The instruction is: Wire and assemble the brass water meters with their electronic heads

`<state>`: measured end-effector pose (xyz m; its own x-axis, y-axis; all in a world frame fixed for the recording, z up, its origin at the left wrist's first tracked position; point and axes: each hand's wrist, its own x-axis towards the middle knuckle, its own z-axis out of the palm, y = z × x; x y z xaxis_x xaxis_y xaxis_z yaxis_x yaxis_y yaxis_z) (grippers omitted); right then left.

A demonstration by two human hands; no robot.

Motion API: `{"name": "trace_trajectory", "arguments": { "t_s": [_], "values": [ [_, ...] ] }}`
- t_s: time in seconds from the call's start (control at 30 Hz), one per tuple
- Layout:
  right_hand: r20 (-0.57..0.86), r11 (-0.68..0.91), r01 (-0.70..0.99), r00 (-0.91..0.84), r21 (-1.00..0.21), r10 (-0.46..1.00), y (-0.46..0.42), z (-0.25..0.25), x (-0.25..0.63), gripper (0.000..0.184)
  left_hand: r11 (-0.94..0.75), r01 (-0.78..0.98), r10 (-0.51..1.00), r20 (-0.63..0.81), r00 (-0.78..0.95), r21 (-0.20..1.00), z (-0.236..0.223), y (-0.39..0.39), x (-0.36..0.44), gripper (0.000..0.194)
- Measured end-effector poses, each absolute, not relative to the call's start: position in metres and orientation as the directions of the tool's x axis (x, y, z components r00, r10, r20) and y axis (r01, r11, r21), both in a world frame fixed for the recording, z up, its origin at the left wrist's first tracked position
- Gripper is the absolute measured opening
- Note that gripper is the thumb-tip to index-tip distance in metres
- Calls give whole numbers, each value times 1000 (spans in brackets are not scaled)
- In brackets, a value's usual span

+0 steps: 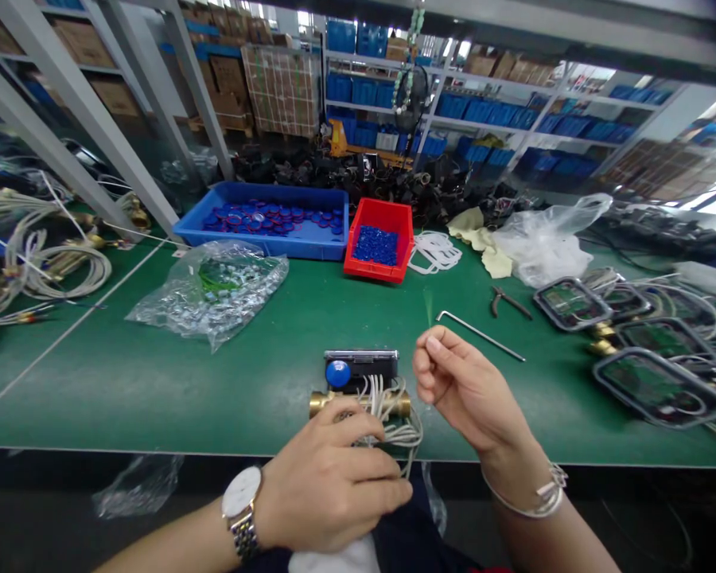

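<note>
Left hand [334, 473] at the meter [363, 368]; right hand [468, 386] pinches green strands [428, 306] — upright.

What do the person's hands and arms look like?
The left hand and right hand wear no gloves, and no sleeves show. On the left wrist is a watch with a round white face and a shiny metal band. A thin, pale bracelet circles the right wrist.
</note>
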<state>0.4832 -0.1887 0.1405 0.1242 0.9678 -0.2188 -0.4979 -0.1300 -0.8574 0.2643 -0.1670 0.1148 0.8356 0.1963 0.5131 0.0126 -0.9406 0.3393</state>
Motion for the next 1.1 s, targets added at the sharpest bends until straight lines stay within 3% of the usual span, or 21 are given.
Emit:
{"name": "trace_trajectory", "arguments": {
  "t_s": [0.1,0.17,0.23,0.33,0.4,0.47,0.6,0.77,1.1],
  "values": [
    [-180,-59,-467,218,-883,959,-182,153,504,19,-941,-23,165,518,839,337,118,-163,261,36],
    [-134,-22,-378,272,-925,953,-177,155,518,19,-924,5,222,527,821,382,118,-157,255,47],
    [-86,-7,-256,297,-967,951,-169,151,530,19,-877,108,378,535,756,467,115,-149,248,52],
    [16,16,2,328,-1000,945,-154,140,543,21,-742,330,642,478,600,583,107,-135,243,44],
    [101,36,202,323,-979,941,-143,132,547,21,-656,431,741,419,525,620,101,-127,244,40],
    [144,49,341,260,-939,955,-133,128,548,21,-596,473,789,363,495,649,97,-122,247,39],
    [127,97,447,36,-889,991,-120,126,544,19,-512,477,828,264,494,714,90,-120,257,43],
    [195,313,546,-265,-777,944,-108,125,536,12,-450,477,832,160,531,755,87,-120,270,53],
    [219,493,611,-468,-620,856,-89,120,535,15,-485,558,830,155,535,673,80,-121,277,75]
  ]
}}
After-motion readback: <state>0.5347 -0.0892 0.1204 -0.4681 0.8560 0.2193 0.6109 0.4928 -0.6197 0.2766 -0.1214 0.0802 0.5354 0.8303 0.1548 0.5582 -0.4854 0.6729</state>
